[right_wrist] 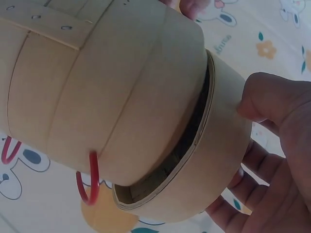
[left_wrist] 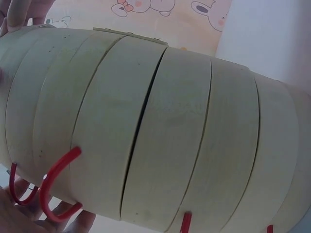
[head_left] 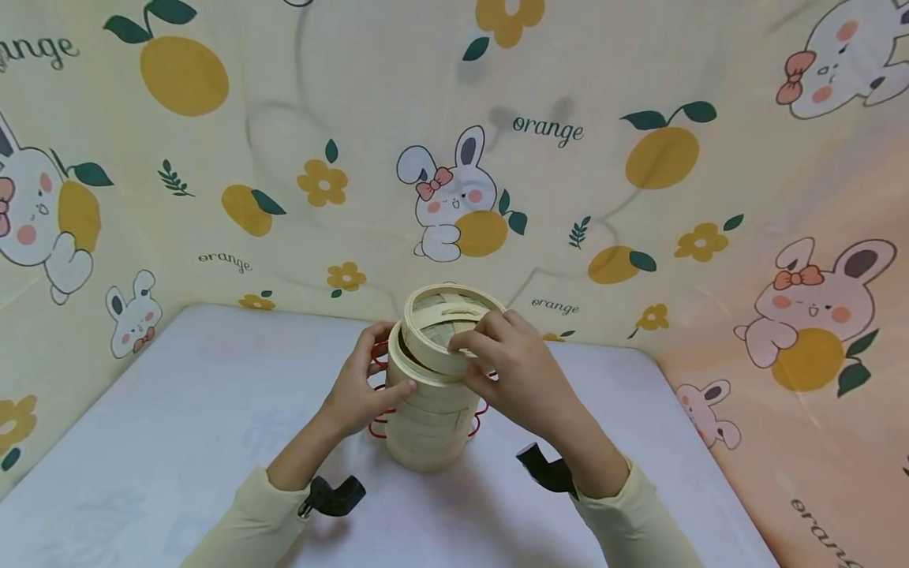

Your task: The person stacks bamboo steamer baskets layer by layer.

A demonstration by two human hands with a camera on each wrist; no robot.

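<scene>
A tall stack of round bamboo steamer baskets [head_left: 429,430] stands upright on the table, with red loop handles [head_left: 378,431] on its sides. My left hand [head_left: 358,394] grips the upper part of the stack, thumb at the front and fingers round the far left side. On top, the steamer lid [head_left: 435,356] sits tilted and off-centre, its woven top facing up. My right hand [head_left: 525,375] holds the lid by its right rim. In the right wrist view, a dark gap parts the lid [right_wrist: 218,150] from the top basket [right_wrist: 160,97] along one side, with my thumb [right_wrist: 272,97] against the lid's wall.
The white table [head_left: 234,410] spreads around the stack, its back edge close behind. A cloth backdrop [head_left: 369,102] printed with rabbits and oranges rises behind and to both sides. Black camera mounts [head_left: 337,497] stick out from both wrists near the table.
</scene>
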